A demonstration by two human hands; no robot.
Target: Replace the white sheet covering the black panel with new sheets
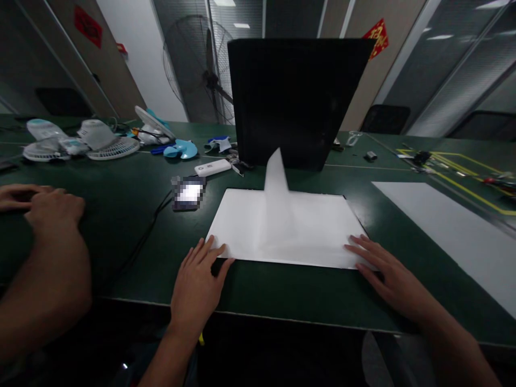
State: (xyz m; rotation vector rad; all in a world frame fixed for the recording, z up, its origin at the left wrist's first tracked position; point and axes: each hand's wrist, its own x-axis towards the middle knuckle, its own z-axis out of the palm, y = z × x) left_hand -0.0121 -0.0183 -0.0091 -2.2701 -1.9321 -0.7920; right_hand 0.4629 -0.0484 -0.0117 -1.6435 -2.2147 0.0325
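Note:
A white sheet of paper (245,226) lies on the green table in front of me, and a pointed white flap (276,172) stands up at the middle of its far edge. Dark edging shows along the sheet's far and right sides; what lies beneath is hidden. My left hand (197,279) rests with spread fingers on its near left corner. At the near right corner my right hand (387,271) also has its fingers apart, the tips touching the sheet. Neither hand grips anything.
A black box-like panel (298,102) stands behind the paper. A phone-like device (188,193), a white power strip (213,167) and fan parts (113,148) lie to the left. Another person's hands (56,207) rest at far left. A second white sheet (447,231) lies right.

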